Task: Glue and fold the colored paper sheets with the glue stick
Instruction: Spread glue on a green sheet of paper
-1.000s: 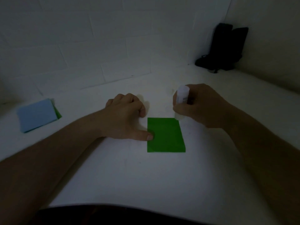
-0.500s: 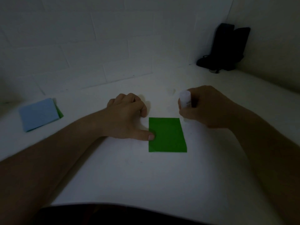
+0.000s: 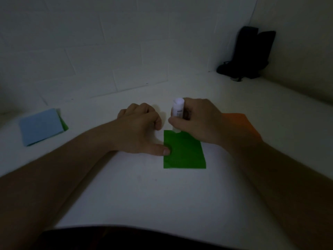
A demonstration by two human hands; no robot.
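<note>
Here, on the white table (image 3: 144, 195), a green paper (image 3: 185, 154), flat, near the middle. Left hand (image 3: 140, 130) beside it on its left, with fingers curled loosely under, thumb stretched out and pressing on the left edge of the green paper. Nothing held inside this hand. Right hand (image 3: 198, 121) just behind the paper, over its far right corner, with fingers and thumb curled around a white glue stick (image 3: 177, 114). Stick almost upright, top end pointing up, low end down at the far edge of the green paper, near its left corner. Touching the paper or not: cannot tell, too dim there. Behind the right wrist, an orange paper (image 3: 241, 125) on the table, partly hidden by the arm. Far at the left, well apart from the hands, a light blue paper (image 3: 39, 125), with a bit of another green sheet (image 3: 64, 124) showing from under its right side. At the back right corner, against the wall, a dark object (image 3: 252, 55), not clear what.
</note>
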